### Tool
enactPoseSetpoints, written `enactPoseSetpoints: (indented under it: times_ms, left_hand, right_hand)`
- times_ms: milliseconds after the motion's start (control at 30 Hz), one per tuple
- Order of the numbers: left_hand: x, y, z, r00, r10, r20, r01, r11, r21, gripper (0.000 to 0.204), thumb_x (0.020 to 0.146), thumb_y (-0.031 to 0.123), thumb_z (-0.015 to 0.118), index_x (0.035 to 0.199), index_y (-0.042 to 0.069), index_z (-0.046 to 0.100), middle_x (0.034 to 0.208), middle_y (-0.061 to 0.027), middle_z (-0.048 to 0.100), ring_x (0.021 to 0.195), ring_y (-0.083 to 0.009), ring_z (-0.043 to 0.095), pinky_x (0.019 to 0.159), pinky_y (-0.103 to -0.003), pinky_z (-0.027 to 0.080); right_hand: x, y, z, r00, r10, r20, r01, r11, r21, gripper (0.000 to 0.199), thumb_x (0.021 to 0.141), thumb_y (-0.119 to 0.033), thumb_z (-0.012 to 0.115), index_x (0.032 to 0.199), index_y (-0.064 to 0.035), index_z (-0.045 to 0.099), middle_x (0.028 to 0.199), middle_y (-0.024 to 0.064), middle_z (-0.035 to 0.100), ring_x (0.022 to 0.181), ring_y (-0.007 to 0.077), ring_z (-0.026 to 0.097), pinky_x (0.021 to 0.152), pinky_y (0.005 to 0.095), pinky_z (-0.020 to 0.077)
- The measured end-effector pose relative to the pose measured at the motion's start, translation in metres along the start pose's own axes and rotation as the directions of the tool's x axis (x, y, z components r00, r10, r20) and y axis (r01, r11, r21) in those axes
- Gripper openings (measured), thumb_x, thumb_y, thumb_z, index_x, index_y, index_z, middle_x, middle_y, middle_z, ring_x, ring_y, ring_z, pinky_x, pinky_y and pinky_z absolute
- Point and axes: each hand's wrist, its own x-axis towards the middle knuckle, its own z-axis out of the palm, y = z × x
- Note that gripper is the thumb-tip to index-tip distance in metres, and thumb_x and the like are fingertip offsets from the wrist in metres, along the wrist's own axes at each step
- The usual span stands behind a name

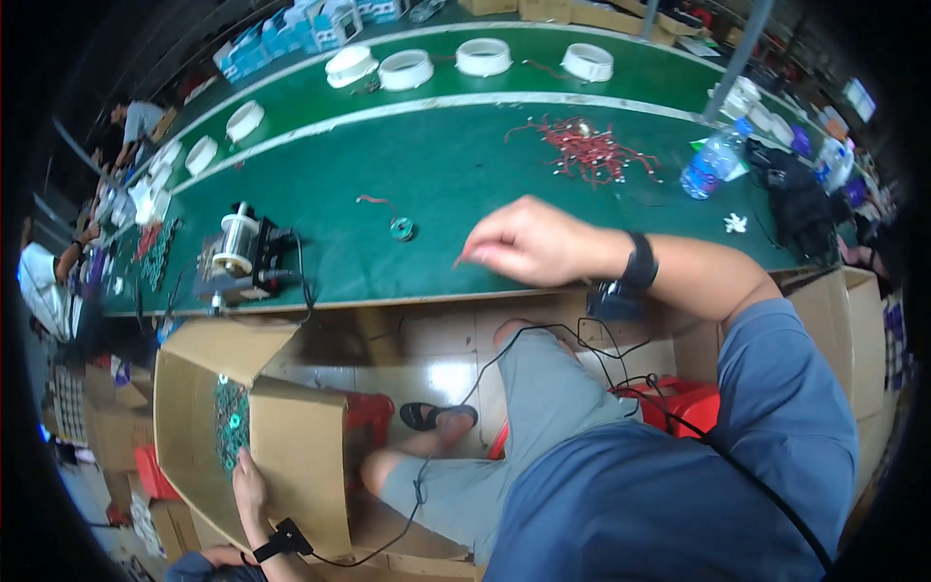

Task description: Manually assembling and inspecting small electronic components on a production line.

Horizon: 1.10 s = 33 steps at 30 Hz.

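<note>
My right hand (531, 242) hovers over the green tabletop near its front edge, fingers pinched together. A thin red wire (459, 262) seems to stick out of that pinch. To its left lies a small green ring-shaped part (401, 229) with a red lead. A pile of red wires (592, 150) with white ends is farther back. Down at the lower left, my left hand (249, 485) reaches into an open cardboard box (291, 436), its fingers stretched toward several green ring parts (231, 412). Nothing shows clearly in these fingers.
A solder wire spool on a stand (238, 242) sits at the table's left. White rings (405, 70) line the raised strip behind. A water bottle (716, 160) and a black bag (795, 199) are at the right. A black cable (465, 393) crosses my lap. Co-workers sit at the far left.
</note>
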Motion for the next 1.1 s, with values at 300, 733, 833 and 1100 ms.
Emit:
enactPoseSetpoints:
  times_ms: [300, 733, 833, 1100]
  left_hand:
    - [0.0, 0.042, 0.012, 1.0, -0.006, 0.008, 0.005, 0.995, 0.096, 0.066, 0.106, 0.042, 0.028, 0.114, -0.013, 0.064, 0.111, -0.0321, 0.067, 0.109, -0.0407, 0.064, 0.098, -0.043, 0.045]
    - [-0.002, 0.035, 0.023, 0.985, 0.015, -0.173, 0.042, 0.946, 0.321, 0.068, 0.106, 0.044, 0.027, 0.101, -0.01, 0.068, 0.098, -0.0344, 0.066, 0.1, -0.0495, 0.063, 0.091, -0.053, 0.047]
    - [-0.007, 0.042, 0.021, 0.987, 0.014, -0.16, 0.04, 0.943, 0.329, 0.063, 0.106, 0.042, 0.028, 0.101, -0.004, 0.07, 0.097, -0.0319, 0.067, 0.094, -0.0496, 0.064, 0.086, -0.055, 0.049]
    - [-0.015, 0.044, 0.028, 0.964, -0.034, -0.262, 0.134, 0.917, 0.375, 0.052, 0.105, 0.036, 0.03, 0.102, 0.008, 0.074, 0.095, -0.024, 0.071, 0.091, -0.0445, 0.066, 0.082, -0.052, 0.051]
  right_hand:
    - [-0.063, 0.097, -0.129, 0.873, 0.4, -0.278, -0.468, 0.526, -0.71, 0.031, 0.088, -0.026, 0.062, 0.11, -0.0051, 0.067, 0.104, 0.0186, 0.069, 0.103, 0.037, 0.065, 0.089, 0.0469, 0.0525]
    - [0.139, 0.07, -0.074, 0.97, 0.193, -0.146, -0.238, 0.648, -0.724, 0.022, 0.086, -0.026, 0.064, 0.095, -0.0065, 0.069, 0.091, 0.0168, 0.07, 0.092, 0.036, 0.068, 0.079, 0.0492, 0.0546]
    - [0.197, 0.105, -0.071, 0.954, 0.245, -0.17, -0.291, 0.64, -0.711, 0.027, 0.084, -0.017, 0.059, 0.108, -0.0076, 0.068, 0.102, 0.0171, 0.07, 0.098, 0.0358, 0.068, 0.082, 0.0488, 0.055]
    - [0.326, 0.219, -0.055, 0.901, 0.369, -0.227, -0.421, 0.622, -0.66, 0.042, 0.087, -0.013, 0.055, 0.128, -0.0103, 0.058, 0.133, 0.0202, 0.055, 0.127, 0.0348, 0.054, 0.106, 0.0447, 0.0454]
